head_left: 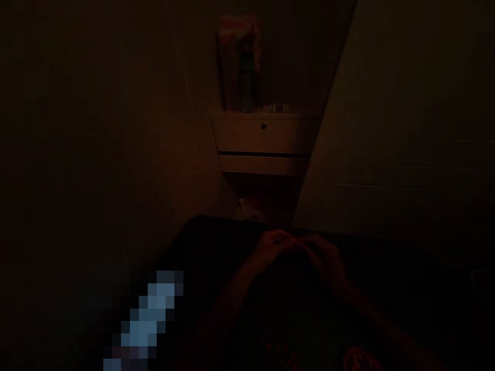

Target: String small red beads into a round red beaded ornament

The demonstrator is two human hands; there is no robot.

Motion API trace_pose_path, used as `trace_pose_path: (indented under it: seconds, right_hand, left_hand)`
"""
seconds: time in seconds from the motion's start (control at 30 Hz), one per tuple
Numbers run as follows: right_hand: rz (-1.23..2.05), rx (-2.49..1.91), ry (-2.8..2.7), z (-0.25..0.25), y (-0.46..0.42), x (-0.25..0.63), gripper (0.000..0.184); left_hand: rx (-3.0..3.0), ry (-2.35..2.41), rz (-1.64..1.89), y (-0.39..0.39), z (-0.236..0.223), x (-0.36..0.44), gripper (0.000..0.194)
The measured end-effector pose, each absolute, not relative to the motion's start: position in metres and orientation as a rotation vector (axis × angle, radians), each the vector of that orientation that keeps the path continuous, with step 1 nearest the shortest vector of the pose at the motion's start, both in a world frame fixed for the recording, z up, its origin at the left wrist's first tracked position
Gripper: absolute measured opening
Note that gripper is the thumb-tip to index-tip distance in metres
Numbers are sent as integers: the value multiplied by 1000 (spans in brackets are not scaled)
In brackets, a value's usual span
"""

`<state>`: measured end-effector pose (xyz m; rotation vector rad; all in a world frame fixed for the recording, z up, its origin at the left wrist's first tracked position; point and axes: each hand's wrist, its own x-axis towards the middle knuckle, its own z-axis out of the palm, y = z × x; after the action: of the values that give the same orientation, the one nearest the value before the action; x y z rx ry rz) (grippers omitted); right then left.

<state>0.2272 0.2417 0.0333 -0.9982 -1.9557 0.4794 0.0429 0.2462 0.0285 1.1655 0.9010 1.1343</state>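
Note:
The room is very dark. My left hand [270,247] and my right hand [323,257] meet fingertip to fingertip over a dark surface [386,273] in the lower middle. The fingers of both are curled and pressed together at one spot. Whatever lies between them is too small and too dim to make out. Both forearms run down toward the bottom edge.
A pale small drawer unit [263,141] with a round knob stands against the far wall, with a tall bottle [245,82] and small items on top. A light slanted panel [406,129] fills the right. A glowing bluish blurred patch [145,322] sits at lower left.

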Motion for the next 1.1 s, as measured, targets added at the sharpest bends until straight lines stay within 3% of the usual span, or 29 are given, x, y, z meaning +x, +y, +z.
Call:
trace_pose_path:
  seconds: [0.87,1.1]
  right_hand:
    - [407,-942,-1987,26,244,228,17]
    - [322,-921,-1997,18,246,232,23]
  left_hand:
    - [1234,925,1021,252,31,42,41]
    - [1266,935,995,255,28,41,44]
